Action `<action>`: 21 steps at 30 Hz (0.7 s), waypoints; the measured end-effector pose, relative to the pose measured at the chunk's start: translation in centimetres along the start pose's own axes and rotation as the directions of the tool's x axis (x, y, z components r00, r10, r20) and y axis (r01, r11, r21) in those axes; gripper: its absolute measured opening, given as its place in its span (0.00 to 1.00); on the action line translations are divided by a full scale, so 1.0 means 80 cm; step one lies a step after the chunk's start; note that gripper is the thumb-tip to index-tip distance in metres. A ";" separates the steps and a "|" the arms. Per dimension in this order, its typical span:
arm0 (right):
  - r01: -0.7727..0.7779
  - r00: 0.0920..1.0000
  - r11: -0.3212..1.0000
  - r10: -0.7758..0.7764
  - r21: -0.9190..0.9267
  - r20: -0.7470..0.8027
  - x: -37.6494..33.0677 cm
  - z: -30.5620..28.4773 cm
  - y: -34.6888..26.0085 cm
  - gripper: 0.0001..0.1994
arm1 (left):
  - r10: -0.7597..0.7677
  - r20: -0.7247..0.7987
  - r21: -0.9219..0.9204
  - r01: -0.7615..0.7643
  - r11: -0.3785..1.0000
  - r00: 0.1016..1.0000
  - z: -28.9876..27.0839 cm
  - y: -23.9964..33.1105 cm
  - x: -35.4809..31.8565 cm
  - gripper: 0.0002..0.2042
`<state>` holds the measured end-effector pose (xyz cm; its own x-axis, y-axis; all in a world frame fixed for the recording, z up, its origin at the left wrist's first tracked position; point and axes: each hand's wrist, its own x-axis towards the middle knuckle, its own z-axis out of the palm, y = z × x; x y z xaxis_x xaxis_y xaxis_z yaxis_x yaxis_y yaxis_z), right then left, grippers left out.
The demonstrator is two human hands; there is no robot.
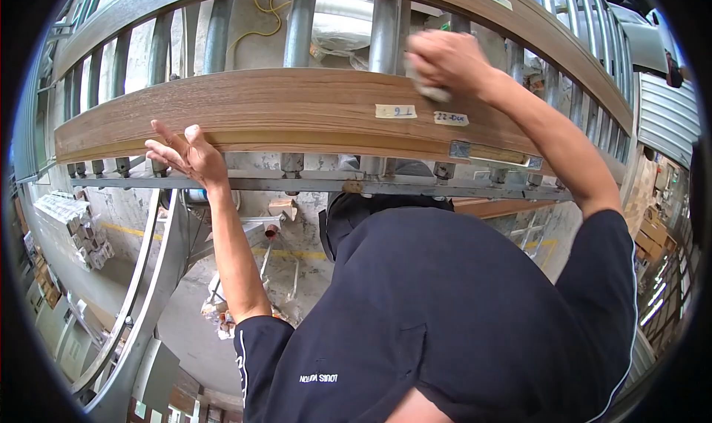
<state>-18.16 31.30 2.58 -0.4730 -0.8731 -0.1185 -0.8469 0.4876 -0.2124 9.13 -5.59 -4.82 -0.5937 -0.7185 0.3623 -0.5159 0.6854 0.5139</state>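
A long brown wood-grain plank (267,100) lies across metal rollers (300,30) in front of me. Over its right half, my right hand (454,58) is closed around a pale wad, apparently a rag (432,91), which touches or hovers just above the surface. That hand is slightly blurred. My left hand (185,154) is open at the plank's near edge, on the left, fingers spread and palm partly turned up; nothing is in it. Two strips of marked tape (396,111) stick to the plank. A metal plate (460,149) sits by a slot in its near edge.
A second brown plank (593,71) rests on the rollers farther away. The conveyor's metal rail (319,184) runs between me and the plank. A yellow cable (276,24) and a plastic-wrapped bundle (341,24) show below the rollers. Curved metal framework (159,260) stands at left.
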 end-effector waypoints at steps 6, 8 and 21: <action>-0.044 0.998 0.986 0.036 -0.159 -0.051 -0.033 -0.009 0.009 0.12 | -0.046 0.001 -0.031 0.046 0.998 0.999 0.007 0.010 -0.012 0.31; 0.010 0.999 0.996 -0.014 -0.084 -0.041 0.020 -0.005 -0.029 0.11 | -0.064 0.000 -0.041 0.064 0.997 0.998 0.005 0.018 -0.013 0.31; 0.087 0.981 0.993 -0.099 -0.082 -0.169 0.041 -0.004 -0.055 0.10 | -0.114 -0.003 -0.042 0.114 0.993 0.993 -0.004 0.037 -0.012 0.34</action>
<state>-16.04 26.28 3.42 -0.4208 -0.9045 0.0693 -0.9016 0.4086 -0.1420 8.40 -2.93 -3.39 -0.5291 -0.7924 0.3034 -0.5538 0.5934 0.5841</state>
